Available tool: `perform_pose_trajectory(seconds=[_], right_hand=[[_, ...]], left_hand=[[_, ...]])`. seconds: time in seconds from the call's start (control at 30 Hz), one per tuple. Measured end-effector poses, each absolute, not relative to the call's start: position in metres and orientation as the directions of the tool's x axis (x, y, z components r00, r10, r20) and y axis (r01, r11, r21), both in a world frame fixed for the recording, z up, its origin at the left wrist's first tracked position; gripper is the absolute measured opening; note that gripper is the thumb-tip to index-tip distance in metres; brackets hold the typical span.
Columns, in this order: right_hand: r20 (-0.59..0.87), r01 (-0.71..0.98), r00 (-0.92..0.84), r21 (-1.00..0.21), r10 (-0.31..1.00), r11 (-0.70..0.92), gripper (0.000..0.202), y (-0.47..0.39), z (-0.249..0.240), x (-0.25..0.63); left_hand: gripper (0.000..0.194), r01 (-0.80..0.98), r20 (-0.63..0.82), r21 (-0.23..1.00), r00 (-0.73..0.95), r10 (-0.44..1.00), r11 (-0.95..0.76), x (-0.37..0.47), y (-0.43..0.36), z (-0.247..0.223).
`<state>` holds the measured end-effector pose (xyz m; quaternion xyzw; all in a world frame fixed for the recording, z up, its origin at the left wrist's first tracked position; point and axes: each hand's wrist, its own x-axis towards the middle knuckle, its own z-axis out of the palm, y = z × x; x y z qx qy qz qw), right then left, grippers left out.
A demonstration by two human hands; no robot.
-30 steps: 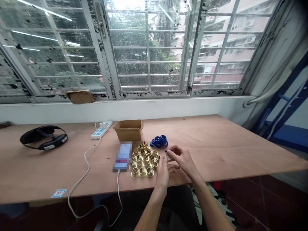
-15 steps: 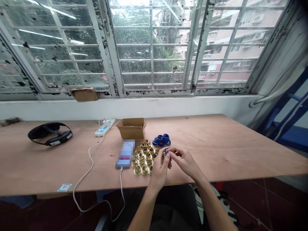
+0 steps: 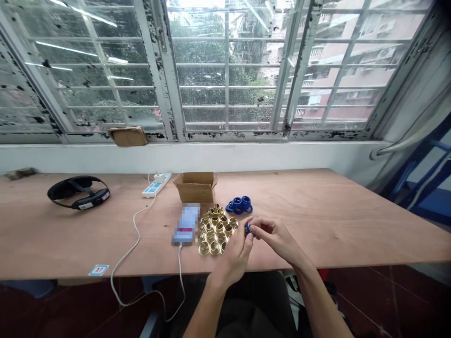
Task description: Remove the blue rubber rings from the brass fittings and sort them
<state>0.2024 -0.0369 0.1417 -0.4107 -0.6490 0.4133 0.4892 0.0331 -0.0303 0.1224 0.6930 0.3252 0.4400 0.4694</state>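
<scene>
My left hand (image 3: 234, 253) is closed around a small brass-coloured fitting, mostly hidden by my fingers. A blue ring (image 3: 248, 227) sits at this fitting, and the fingertips of my right hand (image 3: 276, 235) pinch the ring's edge. How far the ring is over the fitting, I cannot tell. Just left of my hands, several gold brass fittings (image 3: 219, 229), shaped like short cups with slotted walls, stand packed together on the table. Behind my hands lies a small heap of blue rings (image 3: 239, 205).
An open cardboard box (image 3: 196, 190) stands behind the fittings. Beside them a phone (image 3: 186, 224) lies with a white cable (image 3: 136, 234) running off the wooden table's front edge. Farther left are a power strip (image 3: 157, 185) and a black headset (image 3: 79, 193).
Both hands have turned a little and shifted slightly right with the fitting and ring. The whole view has also shifted slightly. The loose fittings and the ring heap look unchanged.
</scene>
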Motion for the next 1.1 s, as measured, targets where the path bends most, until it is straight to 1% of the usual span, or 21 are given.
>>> perform_pose_trajectory(seconds=[0.1, 0.33, 0.47, 0.63, 0.77, 0.83, 1.0, 1.1], right_hand=[[0.292, 0.126, -0.18, -0.94, 0.939, 0.317, 0.034, -0.035, 0.139, 0.204], [0.275, 0.081, -0.194, -0.952, 0.942, 0.295, 0.033, -0.034, 0.134, 0.205], [0.286, 0.097, -0.208, -0.946, 0.935, 0.31, 0.031, -0.034, 0.135, 0.204], [0.277, 0.146, -0.252, -0.936, 0.927, 0.32, 0.035, -0.033, 0.135, 0.203], [0.26, 0.159, -0.263, -0.938, 0.929, 0.307, 0.035, -0.034, 0.135, 0.203], [0.241, 0.149, -0.263, -0.947, 0.934, 0.286, 0.032, -0.036, 0.137, 0.204], [0.219, 0.149, -0.24, -0.954, 0.946, 0.259, 0.021, -0.04, 0.141, 0.204], [0.252, 0.18, -0.208, -0.94, 0.945, 0.29, 0.021, -0.04, 0.142, 0.203]], left_hand=[[0.049, 0.094, 0.313, 0.916, 0.441, 0.841, -0.391, 0.03, -0.032, 0.123], [0.049, 0.111, 0.341, 0.889, 0.489, 0.803, -0.445, 0.025, -0.031, 0.123], [0.045, 0.151, 0.362, 0.858, 0.5, 0.787, -0.491, 0.025, -0.028, 0.123], [0.037, 0.248, 0.374, 0.815, 0.464, 0.803, -0.524, 0.032, -0.028, 0.114], [0.04, 0.31, 0.334, 0.815, 0.44, 0.834, -0.49, 0.038, -0.031, 0.109], [0.043, 0.287, 0.344, 0.821, 0.441, 0.829, -0.494, 0.04, -0.033, 0.109], [0.057, 0.189, 0.426, 0.815, 0.445, 0.788, -0.548, 0.041, -0.033, 0.109], [0.054, 0.164, 0.446, 0.811, 0.448, 0.775, -0.562, 0.039, -0.032, 0.111]])
